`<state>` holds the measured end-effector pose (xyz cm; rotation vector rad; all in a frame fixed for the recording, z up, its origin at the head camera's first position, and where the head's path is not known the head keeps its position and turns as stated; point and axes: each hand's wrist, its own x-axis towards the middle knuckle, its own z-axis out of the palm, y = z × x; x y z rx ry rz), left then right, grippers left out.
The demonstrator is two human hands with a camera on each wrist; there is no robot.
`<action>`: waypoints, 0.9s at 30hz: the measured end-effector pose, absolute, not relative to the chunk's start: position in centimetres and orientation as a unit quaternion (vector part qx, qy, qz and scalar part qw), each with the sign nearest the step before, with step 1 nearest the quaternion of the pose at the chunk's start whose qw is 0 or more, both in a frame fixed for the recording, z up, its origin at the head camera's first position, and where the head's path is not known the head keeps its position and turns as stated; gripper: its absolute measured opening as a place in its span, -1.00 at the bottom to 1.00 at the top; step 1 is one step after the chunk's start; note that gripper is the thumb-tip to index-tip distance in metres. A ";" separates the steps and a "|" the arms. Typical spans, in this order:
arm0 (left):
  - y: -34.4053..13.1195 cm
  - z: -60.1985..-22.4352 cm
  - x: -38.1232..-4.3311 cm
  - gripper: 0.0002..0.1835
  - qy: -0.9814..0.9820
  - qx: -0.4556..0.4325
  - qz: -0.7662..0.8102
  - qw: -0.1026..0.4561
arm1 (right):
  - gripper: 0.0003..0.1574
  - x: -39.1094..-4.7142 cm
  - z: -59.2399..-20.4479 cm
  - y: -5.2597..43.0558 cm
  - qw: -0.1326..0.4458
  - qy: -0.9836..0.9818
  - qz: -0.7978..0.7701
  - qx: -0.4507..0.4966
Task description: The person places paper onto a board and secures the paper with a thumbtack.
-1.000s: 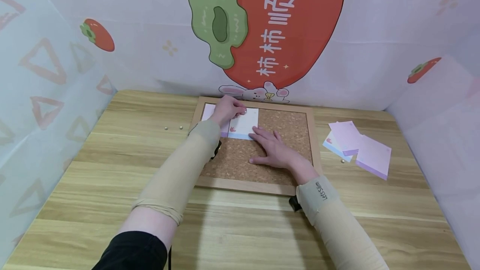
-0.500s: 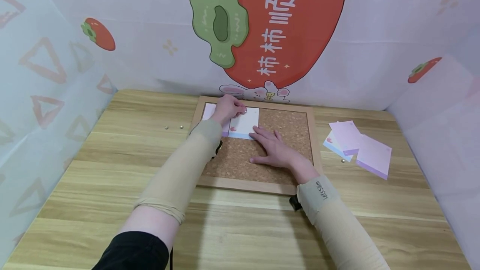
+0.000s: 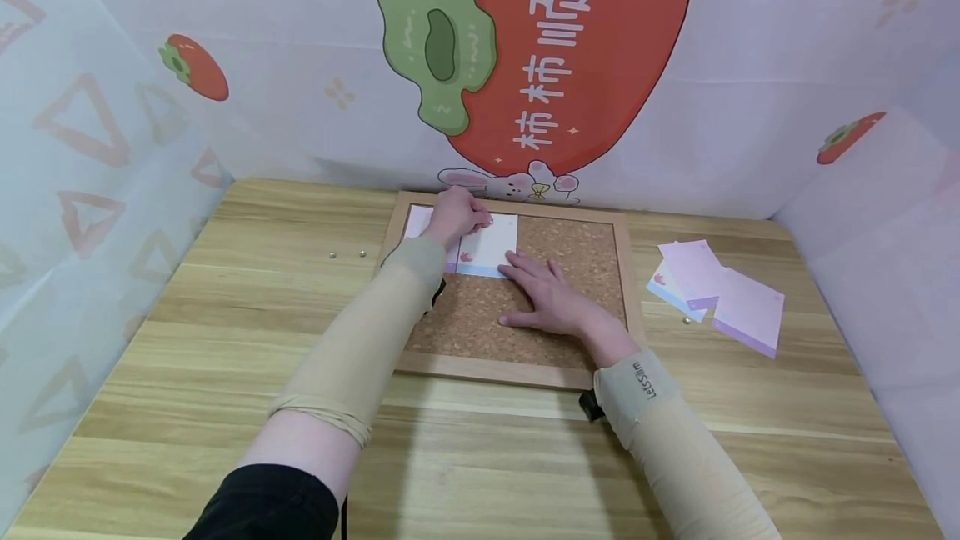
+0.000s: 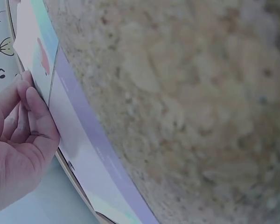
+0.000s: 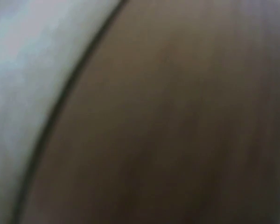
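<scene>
My left hand (image 3: 456,215) is at the top of a white note sheet (image 3: 495,244) with a blue lower strip, on the framed cork board (image 3: 465,319). Thumb and index finger pinch something small and shiny at the sheet's upper edge, seemingly a thumbtack (image 3: 491,221). In the left wrist view the fingers (image 4: 37,105) hide most of it. Beside that sheet lies a purple-edged note sheet (image 4: 91,144), partly behind the left hand in the head view. My right hand (image 3: 551,298) lies spread on the cork, its fingertips touching the white sheet's lower right corner.
Right of the board lie several loose note sheets (image 3: 748,311), overlapping, with a small round tack (image 3: 686,321) beside them. Two more tacks (image 3: 362,254) lie left of the board on the wooden table (image 3: 480,457). A printed backdrop (image 3: 300,132) stands behind. The right wrist view is blurred.
Hardly anything differs. The left fingertips have shifted very slightly at the white sheet's top edge; the right hand has stayed in place.
</scene>
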<state>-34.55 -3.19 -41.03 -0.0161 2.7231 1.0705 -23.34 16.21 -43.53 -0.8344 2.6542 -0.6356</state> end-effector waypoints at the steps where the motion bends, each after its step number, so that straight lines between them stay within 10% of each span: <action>1: -3.2 -41.0 -34.6 -0.83 0.925 -0.008 0.365 0.109 | 0.03 -23.4 -43.6 16.2 0.144 0.921 -0.221 -0.289; 27: -3.1 -40.7 -33.9 -0.80 0.930 -0.001 0.354 0.097 | 0.02 -23.2 -43.4 16.2 0.141 0.921 -0.222 -0.289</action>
